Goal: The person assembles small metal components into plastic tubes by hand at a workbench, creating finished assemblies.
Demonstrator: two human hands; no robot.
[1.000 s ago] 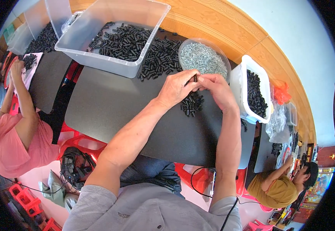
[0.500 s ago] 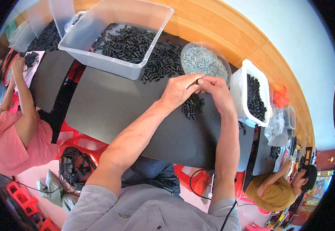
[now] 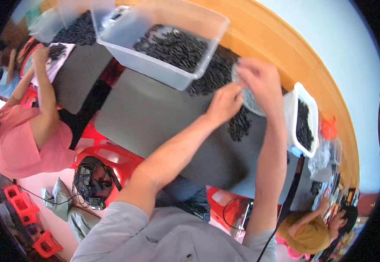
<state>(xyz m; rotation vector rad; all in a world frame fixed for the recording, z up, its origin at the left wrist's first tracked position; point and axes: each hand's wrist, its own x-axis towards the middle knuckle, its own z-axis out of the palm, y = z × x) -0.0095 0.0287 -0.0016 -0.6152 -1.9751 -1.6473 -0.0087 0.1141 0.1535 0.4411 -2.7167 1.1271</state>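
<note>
Both hands are blurred: right hand (image 3: 262,81) is held over the round bowl (image 3: 250,99), left hand (image 3: 225,103) beside it; either grip can't be told.

clear plastic bags (image 3: 325,159) bunched at table's right end, beside white tub (image 3: 304,120); orange bag (image 3: 328,129) above.

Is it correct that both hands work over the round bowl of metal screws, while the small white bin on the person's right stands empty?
Not quite. The head view shows the small white bin holds black parts. Both hands, left hand and right hand, are at the round bowl.
</note>
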